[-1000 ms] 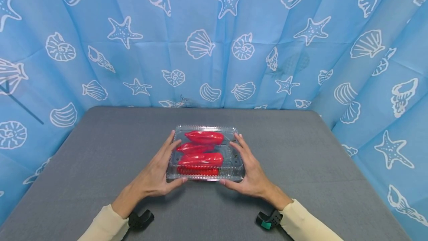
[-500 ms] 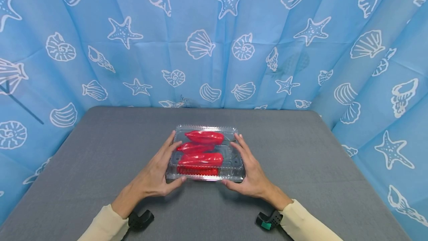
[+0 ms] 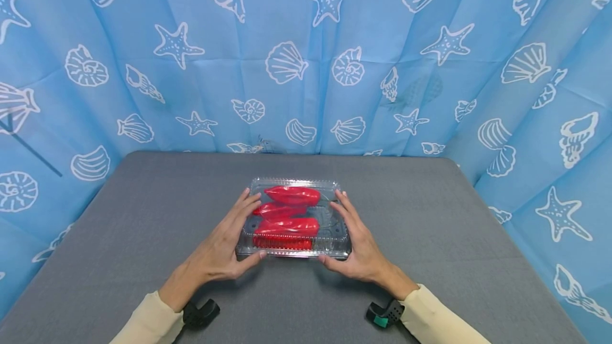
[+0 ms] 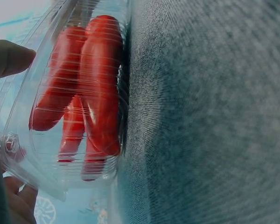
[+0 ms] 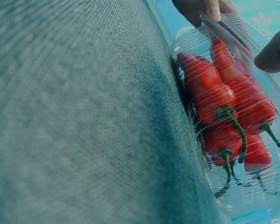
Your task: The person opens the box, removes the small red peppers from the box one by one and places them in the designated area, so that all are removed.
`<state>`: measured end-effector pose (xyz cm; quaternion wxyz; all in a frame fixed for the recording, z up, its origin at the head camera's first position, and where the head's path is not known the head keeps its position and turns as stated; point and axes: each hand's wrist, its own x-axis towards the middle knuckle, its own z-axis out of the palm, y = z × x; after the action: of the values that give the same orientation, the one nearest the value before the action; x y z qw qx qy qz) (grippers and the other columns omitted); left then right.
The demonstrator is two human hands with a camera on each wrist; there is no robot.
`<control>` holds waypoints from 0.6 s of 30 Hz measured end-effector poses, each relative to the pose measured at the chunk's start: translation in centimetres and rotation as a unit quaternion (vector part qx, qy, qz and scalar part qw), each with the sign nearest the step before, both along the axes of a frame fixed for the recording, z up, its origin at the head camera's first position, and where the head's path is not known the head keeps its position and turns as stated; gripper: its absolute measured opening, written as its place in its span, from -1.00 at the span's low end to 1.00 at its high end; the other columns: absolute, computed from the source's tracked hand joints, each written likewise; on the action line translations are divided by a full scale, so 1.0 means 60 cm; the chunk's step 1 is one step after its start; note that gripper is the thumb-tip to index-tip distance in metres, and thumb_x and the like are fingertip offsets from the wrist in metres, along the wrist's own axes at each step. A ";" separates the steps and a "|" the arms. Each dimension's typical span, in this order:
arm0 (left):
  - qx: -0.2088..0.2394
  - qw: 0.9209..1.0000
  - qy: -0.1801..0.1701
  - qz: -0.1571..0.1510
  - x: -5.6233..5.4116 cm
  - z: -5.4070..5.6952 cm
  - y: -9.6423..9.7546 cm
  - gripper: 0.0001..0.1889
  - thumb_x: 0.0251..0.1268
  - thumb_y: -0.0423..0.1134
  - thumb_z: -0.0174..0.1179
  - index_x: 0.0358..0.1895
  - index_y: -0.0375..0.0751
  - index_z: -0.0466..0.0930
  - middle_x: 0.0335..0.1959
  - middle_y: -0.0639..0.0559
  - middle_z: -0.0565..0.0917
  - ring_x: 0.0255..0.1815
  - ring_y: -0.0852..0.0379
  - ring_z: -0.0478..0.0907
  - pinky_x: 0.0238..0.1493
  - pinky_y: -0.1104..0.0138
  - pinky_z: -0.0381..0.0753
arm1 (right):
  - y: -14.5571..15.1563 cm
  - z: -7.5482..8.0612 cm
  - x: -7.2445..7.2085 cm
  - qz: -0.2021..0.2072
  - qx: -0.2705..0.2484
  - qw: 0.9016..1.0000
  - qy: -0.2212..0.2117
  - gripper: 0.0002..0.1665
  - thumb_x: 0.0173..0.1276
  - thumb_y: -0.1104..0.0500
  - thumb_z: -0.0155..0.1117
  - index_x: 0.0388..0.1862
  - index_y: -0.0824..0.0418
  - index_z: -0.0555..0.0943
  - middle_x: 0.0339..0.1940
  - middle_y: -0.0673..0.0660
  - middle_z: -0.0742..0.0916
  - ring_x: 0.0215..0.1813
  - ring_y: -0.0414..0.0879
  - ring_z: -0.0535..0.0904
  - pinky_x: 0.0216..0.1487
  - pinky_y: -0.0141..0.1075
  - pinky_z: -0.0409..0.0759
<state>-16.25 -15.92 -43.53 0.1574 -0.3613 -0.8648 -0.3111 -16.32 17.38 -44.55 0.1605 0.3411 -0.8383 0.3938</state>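
- Head: two grips, left grip [image 3: 220, 251] and right grip [image 3: 360, 254], clasp the box [image 3: 330, 227] at both ends; it has barely moved, seemingly held steady.
- Left wrist: peppers [image 4: 100, 84] inside box, surface [image 4: 210, 116] beneath.
- Right wrist: stems [image 5: 238, 126] toward box's right end.

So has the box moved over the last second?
No, no clear shift either way: in the head view the box sits in the same place against the far edge of the table.
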 end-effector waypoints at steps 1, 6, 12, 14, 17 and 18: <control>0.001 1.000 -0.001 0.000 0.000 0.000 0.000 0.06 -0.02 0.02 0.46 0.55 -0.20 0.10 0.58 -0.16 0.16 0.64 -0.23 -0.13 0.34 -0.34 0.26 | 0.000 0.000 0.000 0.000 0.000 1.000 0.000 0.23 -0.08 -0.09 0.59 0.55 0.22 0.24 0.64 0.33 0.13 0.63 0.34 -0.09 0.31 0.50 0.15; -0.001 1.000 0.003 0.002 0.000 0.001 -0.001 0.06 -0.03 0.04 0.46 0.55 -0.20 0.12 0.58 -0.16 0.18 0.64 -0.21 -0.11 0.33 -0.32 0.29 | -0.001 0.000 0.002 0.002 -0.002 1.000 0.000 0.24 -0.07 -0.07 0.58 0.57 0.21 0.22 0.64 0.33 0.13 0.64 0.33 -0.11 0.32 0.50 0.14; -0.008 1.000 0.018 0.005 -0.001 -0.001 -0.003 0.04 -0.03 0.05 0.46 0.54 -0.23 0.15 0.57 -0.18 0.20 0.63 -0.18 -0.04 0.33 -0.27 0.35 | -0.003 0.000 -0.001 0.022 -0.009 0.998 0.051 0.08 0.05 -0.08 0.53 0.52 0.24 0.34 0.58 0.25 0.32 0.62 0.34 0.00 0.43 0.39 0.11; -0.010 1.000 0.022 0.006 -0.003 -0.001 -0.004 0.04 -0.03 0.05 0.46 0.53 -0.24 0.17 0.57 -0.17 0.20 0.63 -0.17 -0.02 0.33 -0.25 0.36 | -0.003 0.001 -0.004 0.036 -0.013 0.995 0.092 -0.06 0.16 -0.12 0.48 0.45 0.26 0.43 0.50 0.23 0.45 0.58 0.33 0.12 0.49 0.29 0.11; -0.011 1.000 0.026 0.006 -0.003 -0.001 -0.005 0.03 -0.03 0.05 0.47 0.52 -0.25 0.18 0.57 -0.19 0.21 0.62 -0.18 0.01 0.33 -0.23 0.37 | -0.004 0.003 -0.008 0.053 -0.019 0.988 0.145 -0.18 0.28 -0.18 0.39 0.36 0.30 0.52 0.40 0.23 0.57 0.49 0.34 0.30 0.55 0.14 0.10; -0.011 1.000 0.027 0.006 -0.003 -0.001 -0.005 0.03 -0.03 0.05 0.47 0.52 -0.26 0.18 0.57 -0.19 0.21 0.62 -0.18 0.01 0.33 -0.23 0.38 | -0.004 0.005 -0.008 0.057 -0.022 0.987 0.150 -0.19 0.30 -0.18 0.38 0.35 0.30 0.53 0.38 0.23 0.58 0.48 0.31 0.33 0.55 0.13 0.11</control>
<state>-16.43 -16.20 -43.60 0.1784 -0.3666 -0.8657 -0.2904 -16.77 17.13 -44.28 0.2692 0.4401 -0.7750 0.3650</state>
